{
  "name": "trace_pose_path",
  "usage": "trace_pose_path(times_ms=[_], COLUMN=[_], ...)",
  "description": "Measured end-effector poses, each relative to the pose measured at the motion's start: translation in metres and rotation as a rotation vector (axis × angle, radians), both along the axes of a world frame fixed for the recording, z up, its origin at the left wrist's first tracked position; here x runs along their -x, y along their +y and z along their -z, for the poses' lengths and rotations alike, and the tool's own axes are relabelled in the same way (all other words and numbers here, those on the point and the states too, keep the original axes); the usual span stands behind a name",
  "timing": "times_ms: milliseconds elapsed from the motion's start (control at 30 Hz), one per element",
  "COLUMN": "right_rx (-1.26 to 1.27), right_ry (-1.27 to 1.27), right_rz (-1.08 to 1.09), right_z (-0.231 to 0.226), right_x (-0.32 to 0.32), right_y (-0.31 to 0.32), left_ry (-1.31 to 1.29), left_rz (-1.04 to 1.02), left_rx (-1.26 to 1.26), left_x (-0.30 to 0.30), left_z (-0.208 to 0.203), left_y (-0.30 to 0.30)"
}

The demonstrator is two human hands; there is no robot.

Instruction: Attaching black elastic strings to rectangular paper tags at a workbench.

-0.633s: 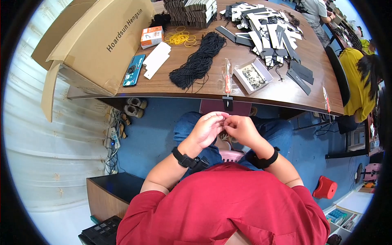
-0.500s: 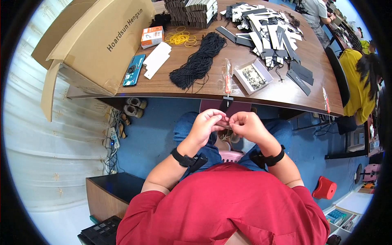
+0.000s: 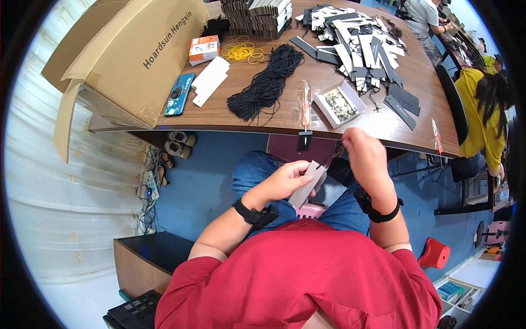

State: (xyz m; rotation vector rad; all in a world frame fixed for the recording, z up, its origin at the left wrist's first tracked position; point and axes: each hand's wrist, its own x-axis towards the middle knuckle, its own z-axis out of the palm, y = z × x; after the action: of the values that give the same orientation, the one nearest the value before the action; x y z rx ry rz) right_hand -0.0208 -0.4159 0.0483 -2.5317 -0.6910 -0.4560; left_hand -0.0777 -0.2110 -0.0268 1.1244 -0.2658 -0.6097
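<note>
My left hand (image 3: 291, 181) is closed on a flat grey hang tag (image 3: 307, 185), held tilted over my lap between thumb and fingers. Its upper end has a small notch. My right hand (image 3: 366, 153) is raised at the table's front edge, apart from the tag, with its fingers curled together. Whether anything is between those fingers is hidden. Just beyond it sits an open white box (image 3: 339, 103) of small black and pale pieces. A red-handled tool in clear wrapping (image 3: 306, 109) lies left of the box, above a black tag (image 3: 304, 141) hanging at the edge.
On the brown table (image 3: 219, 118) lie a bundle of black cords (image 3: 267, 82), yellow rubber bands (image 3: 241, 50), a phone (image 3: 179, 94) and a heap of black and white tags (image 3: 359, 46). A large carton (image 3: 131, 60) stands left. A person in yellow (image 3: 476, 104) sits at right.
My hands have come apart. The right one has moved up and right toward the table edge, while the left keeps hold of the tag, now turned so its face shows.
</note>
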Motion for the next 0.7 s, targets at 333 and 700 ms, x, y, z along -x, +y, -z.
trace_pose_path(times_ms=[333,700], right_rx=[-1.249,-0.318], right_ry=[0.641,0.560], right_rz=[-0.099,-0.344], right_z=[0.014,0.016], right_x=[-0.010,-0.002], right_y=[-0.025,-0.008], left_ry=[-0.099,-0.373], left_rz=[0.109,0.065], left_rx=[-0.209,-0.701], left_x=[-0.012,-0.010], left_z=[-0.025,-0.049], left_y=[0.017,0.000])
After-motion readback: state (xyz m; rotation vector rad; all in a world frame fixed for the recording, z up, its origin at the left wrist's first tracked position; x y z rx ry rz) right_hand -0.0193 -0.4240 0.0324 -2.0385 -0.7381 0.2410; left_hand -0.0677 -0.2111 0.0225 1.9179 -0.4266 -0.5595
